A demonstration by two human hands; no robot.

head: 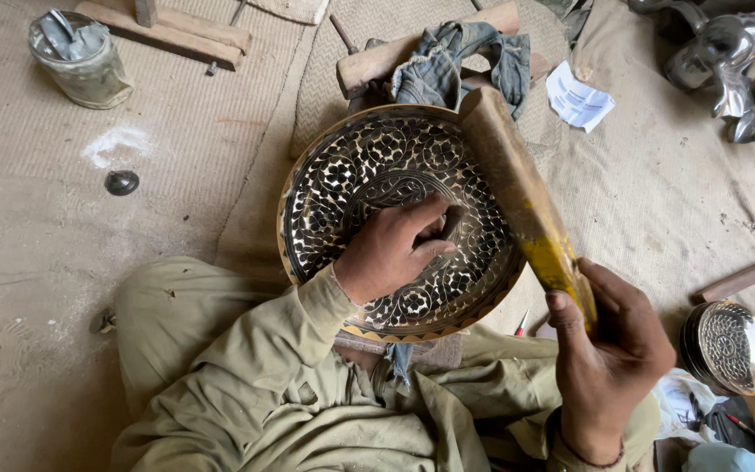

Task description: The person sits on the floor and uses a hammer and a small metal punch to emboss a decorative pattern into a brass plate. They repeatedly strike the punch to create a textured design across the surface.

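Bare mat (37, 236) open at left, denim rag (456, 61) and wooden blocks (168, 31) crowding above plate (342, 166), perhaps metal scrap (736, 70) top right

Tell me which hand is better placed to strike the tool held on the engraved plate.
Right. The right hand already grips the wooden mallet, raised over the engraved plate. The left hand is occupied, its fingers pinching a small tool against the plate's centre.

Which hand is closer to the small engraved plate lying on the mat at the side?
Right. The right hand, gripping the wooden mallet, is just beside the small plate; the left hand rests on the large plate.
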